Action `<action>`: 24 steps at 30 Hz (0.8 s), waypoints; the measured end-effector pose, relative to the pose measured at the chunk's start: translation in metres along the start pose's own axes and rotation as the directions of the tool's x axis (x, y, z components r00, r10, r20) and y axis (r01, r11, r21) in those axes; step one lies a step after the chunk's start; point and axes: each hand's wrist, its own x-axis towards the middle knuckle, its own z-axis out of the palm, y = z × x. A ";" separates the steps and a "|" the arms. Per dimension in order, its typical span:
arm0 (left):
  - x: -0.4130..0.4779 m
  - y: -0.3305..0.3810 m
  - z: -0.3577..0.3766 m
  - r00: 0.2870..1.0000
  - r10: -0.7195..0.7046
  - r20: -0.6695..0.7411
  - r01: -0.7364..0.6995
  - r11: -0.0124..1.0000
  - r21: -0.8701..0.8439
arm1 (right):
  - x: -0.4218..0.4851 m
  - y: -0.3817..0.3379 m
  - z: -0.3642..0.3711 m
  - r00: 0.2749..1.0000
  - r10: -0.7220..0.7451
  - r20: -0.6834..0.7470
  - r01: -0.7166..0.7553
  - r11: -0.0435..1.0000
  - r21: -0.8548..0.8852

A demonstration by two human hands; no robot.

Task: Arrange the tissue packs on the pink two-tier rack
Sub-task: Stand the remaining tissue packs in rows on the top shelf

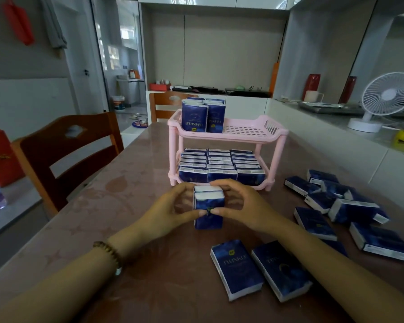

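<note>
Both hands grasp a small bundle of tissue packs (209, 206), stood on end on the tabletop (126, 206) just in front of the pink rack (245, 130). The left hand (170, 210) and right hand (240, 206) mirror each other: fingers curled over the top, thumbs meeting on the near face. I'd guess they're squaring the bundle so it goes in as one block. The bottom shelf is full. The top holds only a few standing packs (203, 115) at its left end, so the bare stretch beside them looks like the spot. Loose packs (350, 206) lie scattered to the right.

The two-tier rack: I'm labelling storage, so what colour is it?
The rack is pale pink, clearest in the head view.
</note>
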 end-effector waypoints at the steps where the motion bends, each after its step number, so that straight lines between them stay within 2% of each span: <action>1: 0.001 0.000 0.001 1.000 0.001 0.004 -0.001 1.000 -0.001 | 0.001 0.000 -0.001 1.000 0.012 0.008 -0.012 1.000 0.019; 4: 0.007 0.011 -0.001 0.999 0.041 -0.004 -0.041 0.999 0.007 | 0.005 -0.008 -0.007 1.000 0.020 -0.008 -0.020 0.998 0.062; 7: 0.017 0.033 -0.010 0.989 0.139 -0.060 -0.135 0.989 0.056 | 0.015 -0.027 -0.025 0.999 -0.006 -0.053 0.011 0.996 0.093; 10: 0.033 0.051 -0.029 0.967 0.228 -0.112 -0.198 0.953 0.227 | 0.029 -0.051 -0.052 0.992 -0.037 -0.119 0.051 0.991 0.121; 14: 0.064 0.065 -0.054 0.910 0.380 -0.163 -0.243 0.810 0.533 | 0.056 -0.077 -0.091 0.968 -0.089 -0.235 0.113 0.989 0.091; 18: 0.095 0.065 -0.060 0.913 0.360 -0.191 -0.133 0.707 0.695 | 0.088 -0.087 -0.120 0.955 -0.094 -0.281 0.098 0.995 -0.001; 24: 0.117 0.045 -0.057 0.926 0.276 -0.257 -0.006 0.692 0.722 | 0.124 -0.071 -0.127 0.951 -0.074 -0.299 0.048 0.995 -0.092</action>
